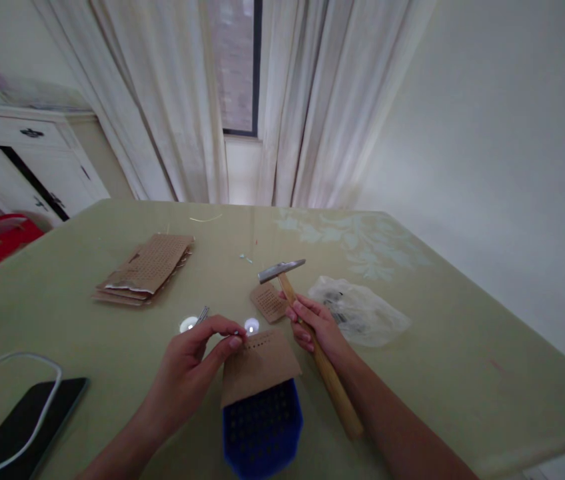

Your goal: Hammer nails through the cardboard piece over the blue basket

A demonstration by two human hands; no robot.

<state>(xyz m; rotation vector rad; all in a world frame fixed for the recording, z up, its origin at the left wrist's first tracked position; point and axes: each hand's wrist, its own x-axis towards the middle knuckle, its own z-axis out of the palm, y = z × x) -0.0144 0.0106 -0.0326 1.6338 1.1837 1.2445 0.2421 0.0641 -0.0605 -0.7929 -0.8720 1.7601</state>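
My right hand (315,327) is wrapped round the wooden handle of a hammer (307,333), its metal head raised and tilted above the table. My left hand (197,360) pinches a small nail (235,331) between thumb and forefinger, upright at the top edge of a perforated brown cardboard piece (260,363). Further thin metal nails (202,313) stick out behind the left fingers. The cardboard lies on a blue perforated block (262,427) near the table's front edge. A smaller punched cardboard scrap (268,302) lies just beyond, under the hammer head.
A stack of perforated cardboard sheets (145,270) lies at back left. A crumpled clear plastic bag (360,310) sits right of my right hand. A dark phone (22,427) with a white cable (12,363) is at front left. The green table (462,347) meets curtains behind.
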